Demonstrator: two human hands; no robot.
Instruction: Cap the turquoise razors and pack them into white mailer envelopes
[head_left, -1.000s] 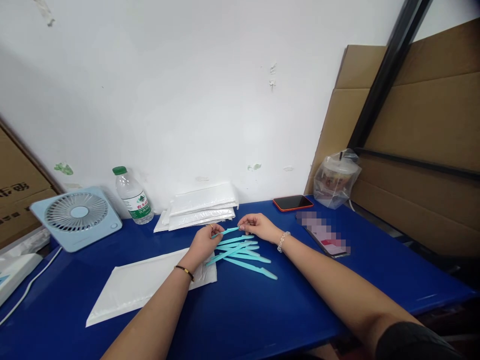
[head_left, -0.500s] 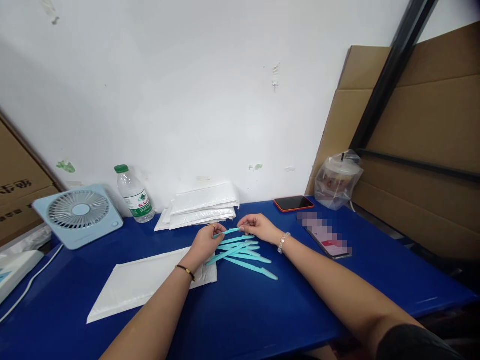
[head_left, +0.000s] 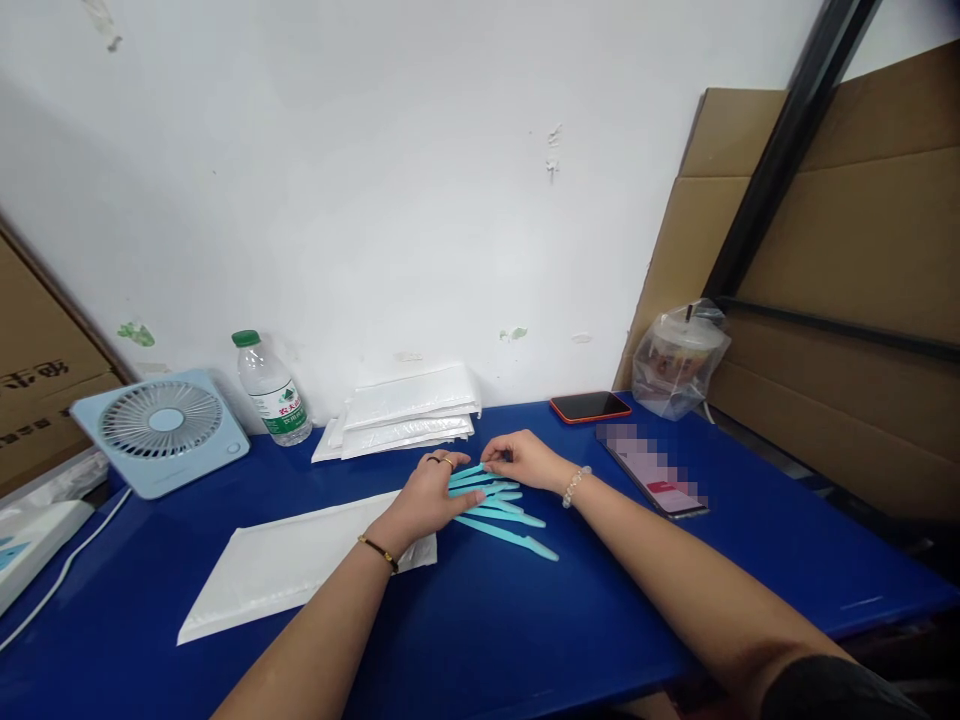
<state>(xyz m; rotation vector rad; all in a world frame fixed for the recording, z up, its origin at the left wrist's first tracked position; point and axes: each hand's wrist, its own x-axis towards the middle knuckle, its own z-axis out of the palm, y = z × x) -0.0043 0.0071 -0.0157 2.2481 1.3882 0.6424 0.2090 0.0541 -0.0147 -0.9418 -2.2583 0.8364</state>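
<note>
Several turquoise eyebrow razors (head_left: pixel 511 537) lie fanned and partly crossed on the blue table. My left hand (head_left: pixel 429 496) reaches over their left ends, thumb and fingers spread apart, hiding part of the pile. At the far side of the fan, my right hand (head_left: pixel 525 459) pinches the tip of one eyebrow razor (head_left: pixel 468 472) between thumb and fingers. Under my left wrist lies a white padded envelope (head_left: pixel 300 560), its right end beside the razors.
A stack of white padded envelopes (head_left: pixel 409 405) rests against the wall. A blue fan (head_left: pixel 161 425) and a water bottle (head_left: pixel 274 395) stand left of it. On the right are an orange-edged phone (head_left: pixel 590 407), another phone (head_left: pixel 652 470) and a bagged drink cup (head_left: pixel 679 360).
My left hand has let go of the razor's left end, and its fingers have spread over the pile. My right hand keeps its pinch, slightly lower and to the right.
</note>
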